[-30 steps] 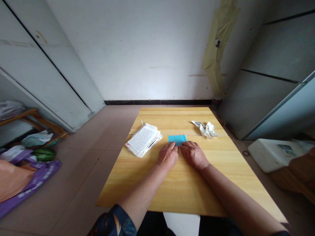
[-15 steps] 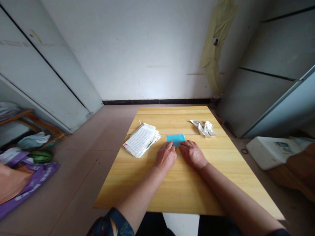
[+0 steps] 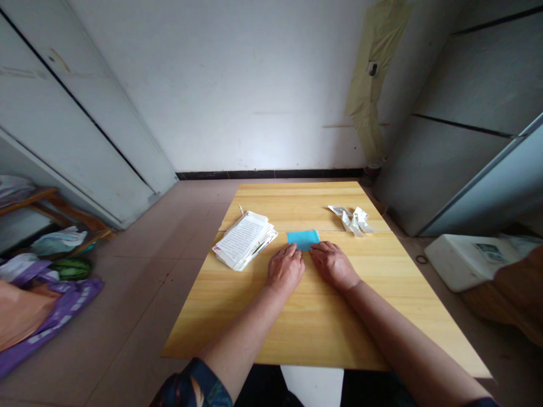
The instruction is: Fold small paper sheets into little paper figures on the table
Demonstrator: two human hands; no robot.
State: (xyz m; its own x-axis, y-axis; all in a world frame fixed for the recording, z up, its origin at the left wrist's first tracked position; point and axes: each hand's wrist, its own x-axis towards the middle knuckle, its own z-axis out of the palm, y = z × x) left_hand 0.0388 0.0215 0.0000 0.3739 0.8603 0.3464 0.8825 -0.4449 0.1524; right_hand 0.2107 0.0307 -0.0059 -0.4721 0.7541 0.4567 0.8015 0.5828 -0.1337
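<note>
A small blue piece of paper (image 3: 302, 238) lies flat on the wooden table, with a thin pale edge along its right side. My left hand (image 3: 285, 268) is at its near left corner, fingers bent together and pressing on the paper. At the near right corner, my right hand (image 3: 334, 264) holds the paper down with its fingers close together. The fingertips of both hands hide part of the near edge, and my thumbs are mostly hidden.
A stack of printed pages (image 3: 246, 240) lies left of my hands on the table (image 3: 322, 333). Crumpled white paper (image 3: 353, 219) sits at the back right. Beyond the table's right side stands a white box (image 3: 460, 261); a watermelon (image 3: 71, 269) and purple bag (image 3: 70, 314) are on the left.
Both hands stay at the near corners of the blue paper, with hardly any movement. The whole view has shifted very slightly.
</note>
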